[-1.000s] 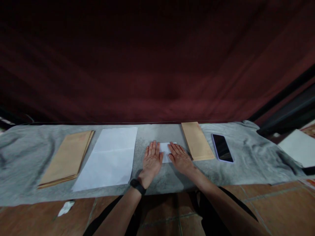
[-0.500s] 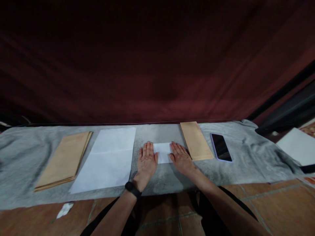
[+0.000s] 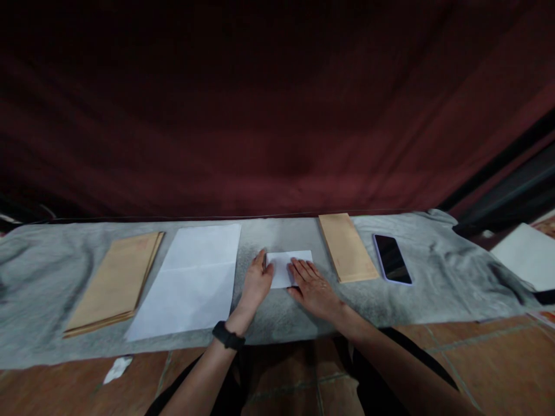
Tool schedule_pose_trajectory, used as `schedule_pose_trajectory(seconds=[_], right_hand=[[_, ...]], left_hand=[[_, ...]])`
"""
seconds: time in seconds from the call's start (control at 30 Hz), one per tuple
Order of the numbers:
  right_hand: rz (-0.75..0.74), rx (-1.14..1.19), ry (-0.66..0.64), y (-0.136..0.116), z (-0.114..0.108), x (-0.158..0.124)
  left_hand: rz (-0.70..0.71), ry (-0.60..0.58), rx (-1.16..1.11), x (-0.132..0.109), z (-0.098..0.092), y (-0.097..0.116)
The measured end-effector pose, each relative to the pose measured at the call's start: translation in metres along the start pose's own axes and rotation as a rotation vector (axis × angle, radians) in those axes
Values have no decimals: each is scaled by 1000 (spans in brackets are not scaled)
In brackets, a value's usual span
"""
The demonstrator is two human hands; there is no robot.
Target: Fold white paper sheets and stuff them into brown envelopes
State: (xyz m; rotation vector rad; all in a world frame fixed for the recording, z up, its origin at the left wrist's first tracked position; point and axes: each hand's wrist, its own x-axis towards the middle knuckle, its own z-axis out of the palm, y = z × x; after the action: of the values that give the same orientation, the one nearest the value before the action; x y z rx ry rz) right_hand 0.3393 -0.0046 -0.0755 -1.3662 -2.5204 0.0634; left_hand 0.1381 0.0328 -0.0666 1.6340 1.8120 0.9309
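A small folded white paper (image 3: 289, 263) lies on the grey cloth (image 3: 277, 312) in front of me. My left hand (image 3: 256, 282) is turned on its side at the paper's left edge, with its fingers together against that edge and the thumb on the paper. My right hand (image 3: 313, 285) lies flat with its fingers stretched out over the paper's lower right part. A black band sits on my left wrist (image 3: 228, 335).
Left of my hands lie a stack of white sheets (image 3: 191, 279) and a stack of brown envelopes (image 3: 118, 281). To the right are a single brown envelope (image 3: 348, 247) and a dark phone (image 3: 392, 258). A dark red curtain (image 3: 277, 115) hangs behind. A paper scrap (image 3: 116, 368) lies on the tiled floor.
My left hand has lifted from flat to standing on its side at the paper's left edge. My right hand has slid left onto the paper, uncovering its right end.
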Motion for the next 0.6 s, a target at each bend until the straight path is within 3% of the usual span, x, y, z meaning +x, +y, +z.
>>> schedule_pose_trajectory(seconds=[0.13,0.3,0.6], right_hand=[[7,-7,1,-2,-5,3],[-15,-12,-23,-2,-11,5],[-54,15,-42,5,-14,6]], left_hand=[[-161,-35,-204,6,-2,-5],[-259,-25,-410,11,-1,-7],[-397,-84,-558,7,-12,8]])
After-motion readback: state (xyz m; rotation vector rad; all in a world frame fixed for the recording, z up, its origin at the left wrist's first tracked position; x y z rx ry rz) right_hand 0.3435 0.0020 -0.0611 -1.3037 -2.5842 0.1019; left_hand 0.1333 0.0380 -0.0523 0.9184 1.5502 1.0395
